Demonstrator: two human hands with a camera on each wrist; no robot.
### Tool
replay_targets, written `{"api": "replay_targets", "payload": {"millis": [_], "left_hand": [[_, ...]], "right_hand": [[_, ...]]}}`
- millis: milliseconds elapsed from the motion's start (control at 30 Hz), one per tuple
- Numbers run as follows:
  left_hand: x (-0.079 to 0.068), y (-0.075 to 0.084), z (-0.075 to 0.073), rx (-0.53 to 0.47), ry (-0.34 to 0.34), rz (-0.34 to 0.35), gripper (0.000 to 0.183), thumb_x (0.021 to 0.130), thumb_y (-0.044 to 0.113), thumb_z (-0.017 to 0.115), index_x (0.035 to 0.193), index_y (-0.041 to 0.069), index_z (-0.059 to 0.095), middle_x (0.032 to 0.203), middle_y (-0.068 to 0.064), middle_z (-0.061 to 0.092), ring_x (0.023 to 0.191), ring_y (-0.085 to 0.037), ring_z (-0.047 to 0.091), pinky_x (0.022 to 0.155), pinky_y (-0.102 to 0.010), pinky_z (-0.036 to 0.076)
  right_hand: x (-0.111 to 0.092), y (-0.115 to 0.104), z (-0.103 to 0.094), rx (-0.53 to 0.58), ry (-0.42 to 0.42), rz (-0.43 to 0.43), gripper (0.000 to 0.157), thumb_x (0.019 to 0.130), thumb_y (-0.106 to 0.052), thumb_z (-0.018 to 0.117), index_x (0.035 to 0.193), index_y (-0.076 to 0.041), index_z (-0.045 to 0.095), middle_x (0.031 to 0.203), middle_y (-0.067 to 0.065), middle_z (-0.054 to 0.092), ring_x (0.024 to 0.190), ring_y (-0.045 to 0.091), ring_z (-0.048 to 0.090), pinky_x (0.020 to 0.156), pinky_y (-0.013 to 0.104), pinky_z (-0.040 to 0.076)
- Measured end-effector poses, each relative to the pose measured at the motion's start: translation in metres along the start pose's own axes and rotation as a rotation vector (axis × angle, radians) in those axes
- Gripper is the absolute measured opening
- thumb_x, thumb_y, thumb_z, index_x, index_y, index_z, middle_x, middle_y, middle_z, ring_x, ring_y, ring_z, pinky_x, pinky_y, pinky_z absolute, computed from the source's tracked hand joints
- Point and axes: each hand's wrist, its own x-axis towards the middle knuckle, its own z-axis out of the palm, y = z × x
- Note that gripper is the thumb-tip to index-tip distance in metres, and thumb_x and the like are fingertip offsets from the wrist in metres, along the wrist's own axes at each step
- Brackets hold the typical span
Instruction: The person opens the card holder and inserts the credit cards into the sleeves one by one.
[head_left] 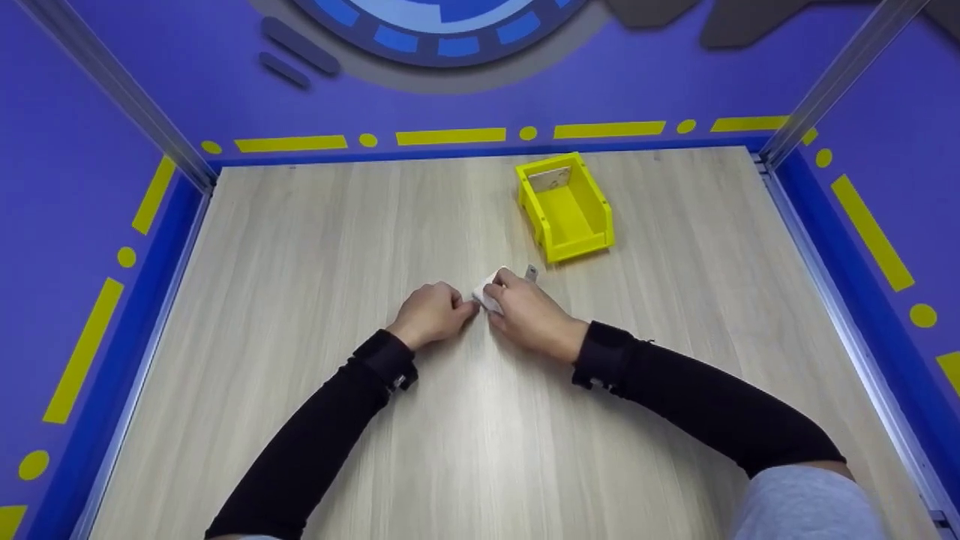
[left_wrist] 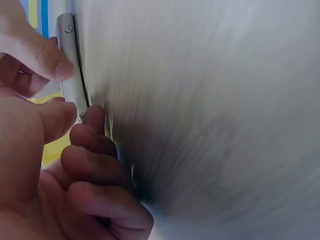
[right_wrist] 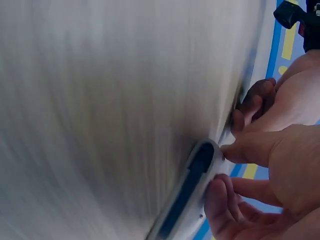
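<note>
My right hand (head_left: 531, 313) grips a small whitish, round-ended tool (head_left: 488, 291) over the middle of the table. Screws sit at both ends of its pale side in the left wrist view, and the right wrist view shows a dark slot along its edge. Beyond the right fingers a grey metal tab (head_left: 532, 272) sticks out. My left hand (head_left: 431, 311) is at the tool's near left end, its thumb and forefinger pinching there and the other fingers curled. The right hand covers much of the tool, so its exact kind is hidden.
A yellow open-front bin (head_left: 574, 247) stands on the wood-grain table (head_left: 300, 225) just beyond the hands, a pale patterned piece (head_left: 550, 179) inside at its back wall. Blue-purple panels (head_left: 450, 112) with yellow marks enclose the back and sides.
</note>
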Motion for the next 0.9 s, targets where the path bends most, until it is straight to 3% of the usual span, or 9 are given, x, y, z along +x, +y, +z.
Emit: {"api": "replay_targets", "payload": {"millis": [133, 300, 467, 633, 700, 900], "left_hand": [[0.0, 0.002, 0.0, -0.006, 0.008, -0.004, 0.054, 0.104, 0.038, 0.069, 0.057, 0.023, 0.047, 0.057, 0.01, 0.044, 0.056, -0.013, 0.044, 0.055, -0.029, 0.031], [-0.001, 0.007, 0.0, -0.036, 0.014, -0.028, 0.055, 0.105, 0.041, 0.071, 0.058, 0.023, 0.049, 0.058, 0.01, 0.046, 0.057, -0.013, 0.044, 0.056, -0.03, 0.032], [0.0, 0.016, 0.002, -0.048, 0.006, -0.016, 0.055, 0.106, 0.043, 0.068, 0.058, 0.024, 0.049, 0.058, 0.01, 0.043, 0.058, -0.013, 0.044, 0.057, -0.03, 0.032], [0.002, 0.025, 0.004, -0.055, 0.029, -0.029, 0.054, 0.106, 0.042, 0.068, 0.058, 0.024, 0.051, 0.059, 0.009, 0.046, 0.061, -0.015, 0.048, 0.059, -0.032, 0.035], [0.003, 0.027, 0.007, -0.059, 0.034, -0.039, 0.053, 0.106, 0.042, 0.068, 0.059, 0.023, 0.053, 0.06, 0.008, 0.047, 0.062, -0.016, 0.049, 0.059, -0.032, 0.036], [0.006, 0.028, 0.016, -0.072, 0.035, -0.078, 0.049, 0.107, 0.041, 0.068, 0.062, 0.021, 0.062, 0.063, 0.007, 0.052, 0.063, -0.016, 0.05, 0.059, -0.032, 0.037]], "right_hand": [[0.005, 0.006, -0.01, 0.118, 0.0, 0.047, 0.023, 0.101, -0.014, 0.075, 0.119, 0.001, 0.079, 0.116, 0.018, 0.074, 0.104, 0.033, 0.072, 0.098, 0.051, 0.057], [0.01, 0.016, -0.035, 0.258, -0.033, 0.249, 0.018, 0.104, -0.02, 0.071, 0.107, -0.005, 0.082, 0.105, 0.011, 0.079, 0.093, 0.024, 0.068, 0.083, 0.036, 0.056], [0.007, 0.025, -0.059, 0.223, -0.122, 0.369, 0.021, 0.104, -0.025, 0.071, 0.093, -0.011, 0.081, 0.085, 0.003, 0.073, 0.077, 0.019, 0.061, 0.068, 0.03, 0.048], [0.002, 0.037, -0.066, 0.129, -0.225, 0.405, 0.039, 0.101, -0.026, 0.07, 0.063, -0.017, 0.064, 0.059, -0.008, 0.046, 0.057, 0.013, 0.045, 0.056, 0.029, 0.034], [0.0, 0.042, -0.063, 0.104, -0.258, 0.413, 0.043, 0.1, -0.026, 0.07, 0.06, -0.016, 0.061, 0.055, -0.008, 0.04, 0.054, 0.012, 0.041, 0.054, 0.029, 0.031], [-0.002, 0.051, -0.051, 0.111, -0.292, 0.445, 0.039, 0.101, -0.027, 0.071, 0.064, -0.013, 0.07, 0.055, -0.008, 0.043, 0.053, 0.012, 0.043, 0.055, 0.029, 0.033]]}}
